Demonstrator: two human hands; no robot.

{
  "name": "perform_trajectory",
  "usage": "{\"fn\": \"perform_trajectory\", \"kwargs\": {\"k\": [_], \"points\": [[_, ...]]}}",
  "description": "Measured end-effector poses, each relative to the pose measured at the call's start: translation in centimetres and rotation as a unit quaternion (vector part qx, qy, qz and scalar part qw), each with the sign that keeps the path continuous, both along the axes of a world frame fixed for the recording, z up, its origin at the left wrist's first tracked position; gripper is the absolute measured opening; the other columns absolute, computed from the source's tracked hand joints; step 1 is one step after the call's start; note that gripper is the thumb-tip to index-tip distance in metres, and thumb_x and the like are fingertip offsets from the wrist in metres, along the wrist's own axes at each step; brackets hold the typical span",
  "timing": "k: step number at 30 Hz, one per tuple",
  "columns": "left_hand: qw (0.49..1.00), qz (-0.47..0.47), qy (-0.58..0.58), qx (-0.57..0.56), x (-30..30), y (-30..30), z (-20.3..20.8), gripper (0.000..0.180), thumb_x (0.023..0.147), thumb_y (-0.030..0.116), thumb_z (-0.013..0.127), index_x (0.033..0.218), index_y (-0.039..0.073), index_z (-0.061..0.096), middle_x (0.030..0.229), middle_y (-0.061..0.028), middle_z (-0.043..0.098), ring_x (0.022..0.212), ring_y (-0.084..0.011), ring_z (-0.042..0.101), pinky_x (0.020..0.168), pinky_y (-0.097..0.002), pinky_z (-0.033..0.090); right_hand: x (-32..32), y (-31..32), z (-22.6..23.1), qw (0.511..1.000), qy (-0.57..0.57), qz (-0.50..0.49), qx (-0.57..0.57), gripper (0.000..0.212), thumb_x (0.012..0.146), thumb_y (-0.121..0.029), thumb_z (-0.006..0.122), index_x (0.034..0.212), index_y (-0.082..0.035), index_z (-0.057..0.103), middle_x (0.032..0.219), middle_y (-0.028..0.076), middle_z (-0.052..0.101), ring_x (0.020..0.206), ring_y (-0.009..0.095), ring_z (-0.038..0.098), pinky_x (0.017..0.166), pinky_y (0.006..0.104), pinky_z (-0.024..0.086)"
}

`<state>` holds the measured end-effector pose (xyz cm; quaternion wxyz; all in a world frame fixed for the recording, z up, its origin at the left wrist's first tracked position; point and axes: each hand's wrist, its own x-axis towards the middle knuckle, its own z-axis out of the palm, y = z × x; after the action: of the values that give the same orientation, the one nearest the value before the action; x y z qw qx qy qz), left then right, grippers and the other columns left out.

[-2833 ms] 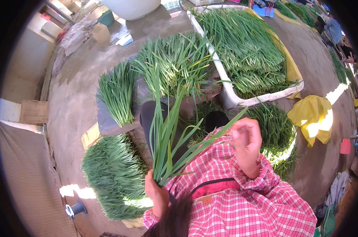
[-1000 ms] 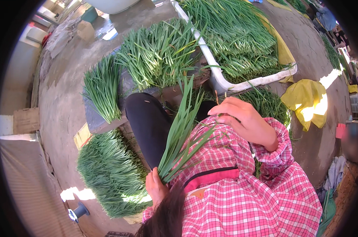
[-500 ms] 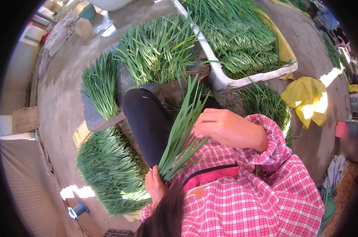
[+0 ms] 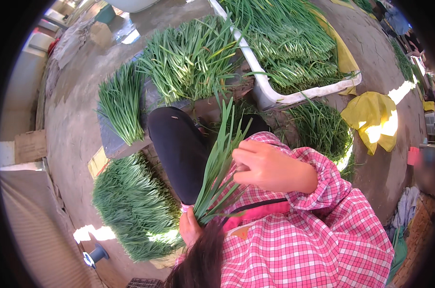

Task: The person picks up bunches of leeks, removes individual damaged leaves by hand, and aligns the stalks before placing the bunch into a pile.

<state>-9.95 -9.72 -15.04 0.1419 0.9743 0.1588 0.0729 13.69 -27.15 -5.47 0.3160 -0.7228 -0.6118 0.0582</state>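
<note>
My left hand (image 4: 191, 226) grips the lower end of a bunch of long green chive leaves (image 4: 219, 165), which stands up and fans out over my dark trouser knee (image 4: 179, 149). My right hand (image 4: 265, 165), coming out of a pink checked sleeve, lies against the right side of the bunch about halfway up, its fingers curled around some of the leaves. Hair hides part of my left hand.
A grey board (image 4: 114, 141) in front of my knee carries two heaps of chives (image 4: 188, 57). A white tray (image 4: 270, 98) full of chives stands at the upper right. More chives (image 4: 131, 206) lie on the ground at the left, and a yellow cloth (image 4: 373, 117) at the right.
My right hand has come in from the right and down onto the bunch, which has stayed upright in my left hand. The view has tipped slightly toward my lap.
</note>
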Motion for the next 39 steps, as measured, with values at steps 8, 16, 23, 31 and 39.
{"fn": "perform_trajectory", "kwargs": {"k": [8,16,23,31,39], "points": [[0.999,0.047,-0.005,-0.023,-0.7,-0.2,-0.9,0.068,0.060,0.043,0.063,0.108,0.001,0.039,0.079,-0.0179,0.047,0.069,-0.0337,0.047,0.057,-0.0398,0.037,3.2,-5.4,0.0,0.949,0.151,-0.269,0.069,0.013,0.074,-0.004,0.050,0.087,-0.003,0.052,0.078,0.010,0.051,0.072,0.024,0.050,0.065,0.0306,0.040],[0.997,0.045,-0.038,-0.048,-0.2,-0.5,-0.3,0.063,0.063,0.038,0.063,0.108,0.001,0.038,0.077,-0.0177,0.046,0.068,-0.0342,0.046,0.057,-0.0401,0.036,1.9,-5.6,-3.3,0.916,0.341,-0.213,0.008,0.019,0.079,-0.012,0.050,0.095,-0.002,0.051,0.084,0.009,0.053,0.074,0.018,0.052,0.067,0.0276,0.041],[0.996,0.054,-0.036,-0.059,-0.4,-0.6,-0.4,0.064,0.062,0.039,0.063,0.108,0.002,0.038,0.079,-0.0171,0.047,0.069,-0.0337,0.047,0.059,-0.0394,0.036,0.3,-4.1,-4.1,0.905,0.398,-0.141,0.054,0.022,0.080,-0.020,0.050,0.091,0.000,0.051,0.074,0.008,0.055,0.067,0.015,0.054,0.063,0.0255,0.042],[0.997,0.049,-0.041,-0.052,-0.4,-0.5,-0.5,0.064,0.062,0.038,0.064,0.108,0.002,0.039,0.077,-0.0162,0.047,0.068,-0.0327,0.047,0.058,-0.0394,0.036,-0.5,-3.2,-3.7,0.925,0.363,-0.101,0.044,0.013,0.076,-0.011,0.052,0.084,-0.001,0.054,0.073,0.010,0.056,0.065,0.021,0.055,0.062,0.0284,0.043],[0.995,0.034,-0.068,-0.063,0.5,-1.0,0.2,0.063,0.060,0.035,0.065,0.108,0.002,0.039,0.075,-0.0153,0.046,0.065,-0.0317,0.047,0.056,-0.0393,0.036,-1.0,-3.9,-3.3,0.980,0.161,-0.114,0.021,0.016,0.066,0.003,0.051,0.081,-0.002,0.055,0.074,0.010,0.050,0.070,0.026,0.051,0.062,0.0323,0.041]]}}
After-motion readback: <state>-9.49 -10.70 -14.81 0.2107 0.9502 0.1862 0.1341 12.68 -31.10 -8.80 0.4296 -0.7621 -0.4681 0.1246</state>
